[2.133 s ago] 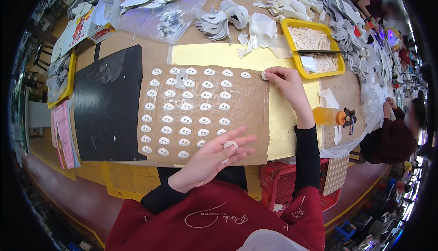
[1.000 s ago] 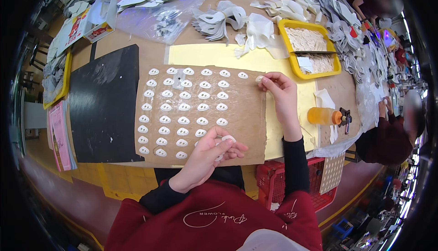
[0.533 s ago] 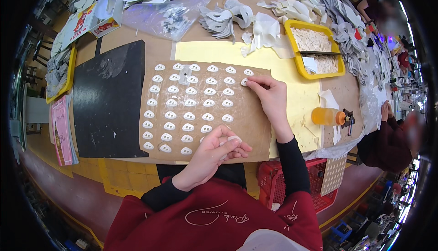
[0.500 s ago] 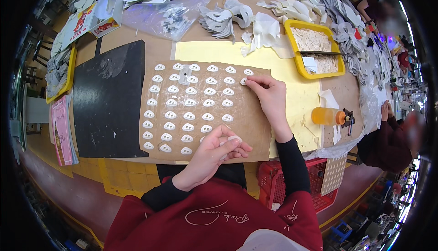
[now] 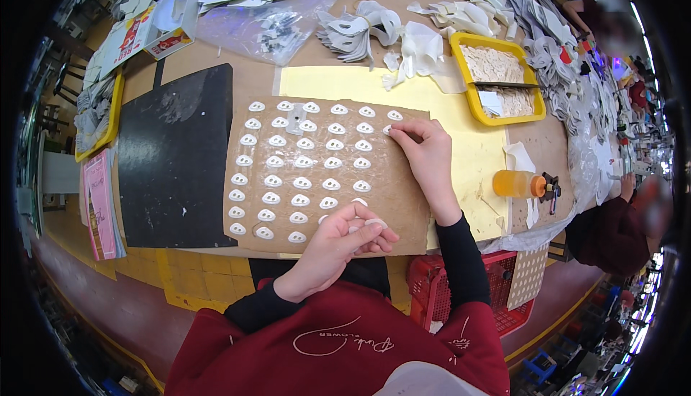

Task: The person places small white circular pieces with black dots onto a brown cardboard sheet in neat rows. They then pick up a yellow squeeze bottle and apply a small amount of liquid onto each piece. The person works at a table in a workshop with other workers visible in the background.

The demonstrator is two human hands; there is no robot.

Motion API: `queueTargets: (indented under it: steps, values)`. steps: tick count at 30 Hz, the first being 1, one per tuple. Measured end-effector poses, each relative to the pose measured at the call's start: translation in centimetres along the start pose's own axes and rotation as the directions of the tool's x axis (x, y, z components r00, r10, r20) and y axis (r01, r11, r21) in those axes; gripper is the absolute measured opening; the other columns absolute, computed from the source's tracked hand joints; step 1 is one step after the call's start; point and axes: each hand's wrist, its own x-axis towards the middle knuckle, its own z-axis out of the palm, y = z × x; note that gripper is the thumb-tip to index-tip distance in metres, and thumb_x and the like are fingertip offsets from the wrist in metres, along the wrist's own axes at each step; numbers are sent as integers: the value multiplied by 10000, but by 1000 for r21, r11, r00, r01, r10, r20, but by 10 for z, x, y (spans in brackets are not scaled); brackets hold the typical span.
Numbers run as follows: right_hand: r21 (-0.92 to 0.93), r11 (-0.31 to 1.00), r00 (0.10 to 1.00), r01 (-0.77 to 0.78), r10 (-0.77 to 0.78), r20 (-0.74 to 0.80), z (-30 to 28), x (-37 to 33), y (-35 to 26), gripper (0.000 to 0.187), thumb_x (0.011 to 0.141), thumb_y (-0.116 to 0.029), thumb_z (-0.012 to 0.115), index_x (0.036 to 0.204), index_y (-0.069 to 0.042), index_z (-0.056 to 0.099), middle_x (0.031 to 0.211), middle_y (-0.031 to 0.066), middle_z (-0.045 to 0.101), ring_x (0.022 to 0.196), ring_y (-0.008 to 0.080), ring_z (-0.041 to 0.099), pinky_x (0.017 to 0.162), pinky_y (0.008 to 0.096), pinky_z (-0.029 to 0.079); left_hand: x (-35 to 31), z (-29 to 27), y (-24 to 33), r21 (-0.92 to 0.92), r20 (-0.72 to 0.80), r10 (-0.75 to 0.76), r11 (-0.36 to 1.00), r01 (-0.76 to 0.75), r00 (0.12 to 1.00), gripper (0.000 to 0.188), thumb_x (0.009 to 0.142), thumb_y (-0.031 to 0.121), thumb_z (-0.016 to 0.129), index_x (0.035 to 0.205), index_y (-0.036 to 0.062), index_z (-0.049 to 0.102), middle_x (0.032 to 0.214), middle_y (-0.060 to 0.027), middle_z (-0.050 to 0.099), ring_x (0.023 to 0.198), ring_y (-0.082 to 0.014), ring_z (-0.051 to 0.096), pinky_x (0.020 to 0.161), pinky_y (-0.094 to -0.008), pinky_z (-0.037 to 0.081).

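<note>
As right hand (image 5: pixel 432 157) pinches one, white pieces (image 5: pixel 333 163), rounded, two-holed

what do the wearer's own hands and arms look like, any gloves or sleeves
The left hand and right hand are both ungloved. Close-fitting, plain black sleeves cover the forearms to about the wrists. Higher up, a dark red garment with white markings shows. No cables are visible on either arm.

One brown board (image 5: pixel 399 201), one black board (image 5: pixel 176 165), one dotted tan sheet (image 5: pixel 527 279), one orange bottle (image 5: pixel 512 182); one left hand (image 5: pixel 337 241), one right hand (image 5: pixel 426 153); six white pieces (image 5: pixel 339 109) along the brown board's far row, eight down its left column (the left hand hides some, so their total cannot be told)
</note>
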Motion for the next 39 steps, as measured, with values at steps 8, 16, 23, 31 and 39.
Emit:
queueTargets:
  steps: [8, 16, 23, 31, 39]
  values:
    - [200, 961, 981, -190, 178, 80, -3, 1, 0, 110, 780, -92, 747, 872, -32, 753, 809, 101, 687, 774, 234, 588, 720, 332, 483, -1, -1, 0, -18, -6, 7, 1000, -7, 1000, 107, 1003, 161, 551, 1014, 55, 543, 990, -118, 686, 842, -107, 646, 768, -234, 513]
    - [-63, 995, 997, 73, -75, -28, -8, -2, -9, 93, 789, -77, 735, 879, -55, 735, 847, 81, 586, 855, 218, 550, 735, 330, 454, 1, -1, 0, 18, -54, 47, 999, -46, 997, 118, 1002, 143, 548, 1045, 38, 581, 992, -109, 690, 841, -102, 644, 740, -222, 484]
    - [497, 846, 942, -194, 19, 334, -44, -44, -55, 166, 837, -46, 708, 1000, -20, 714, 908, 38, 616, 768, 104, 534, 693, 233, 426, 4, -10, 2, 34, -157, 172, 985, -168, 973, 102, 992, 124, 566, 1046, 40, 581, 959, -97, 697, 819, -101, 641, 721, -219, 473]
    - [387, 922, 955, 26, -137, 264, -52, -64, -66, 183, 813, 11, 711, 994, -8, 725, 905, 84, 666, 804, 164, 648, 674, 261, 504, 7, -3, -4, 52, -141, 203, 979, -198, 969, 117, 973, 72, 578, 1073, 12, 587, 955, -77, 673, 843, -103, 628, 764, -228, 485]
    - [437, 900, 929, -14, -150, 338, -55, -71, -65, 234, 828, 11, 701, 1060, -21, 709, 926, 100, 671, 822, 184, 665, 691, 276, 524, 5, -1, -4, 52, -138, 173, 985, -167, 975, 308, 990, 94, 553, 1281, -5, 544, 913, -13, 606, 854, -77, 565, 797, -231, 471]
